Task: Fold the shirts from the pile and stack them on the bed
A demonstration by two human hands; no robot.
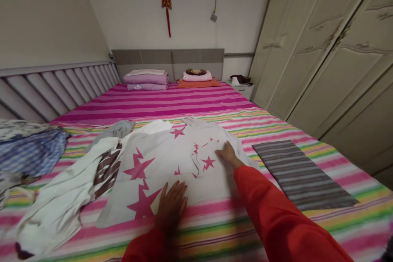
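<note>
A light grey shirt with pink stars (166, 155) lies spread on the bed, creased near its middle. My left hand (172, 202) rests flat on its near edge, fingers stretched out. Further up, my right hand (229, 155) touches the shirt's right part with its fingers apart; some fingertips are hard to make out. Left of the shirt, and partly under it, is a white long-sleeved garment (61, 192) with a brown printed panel. A grey garment (115, 131) lies behind that one.
A folded grey striped cloth (301, 174) lies on the right of the striped bedsheet (215, 237). Blue checked clothing (33, 151) is heaped at the left by the bed rail (58, 90). Folded bedding (147, 78) sits near the headboard (196, 57). Wardrobe doors (331, 61) stand at the right.
</note>
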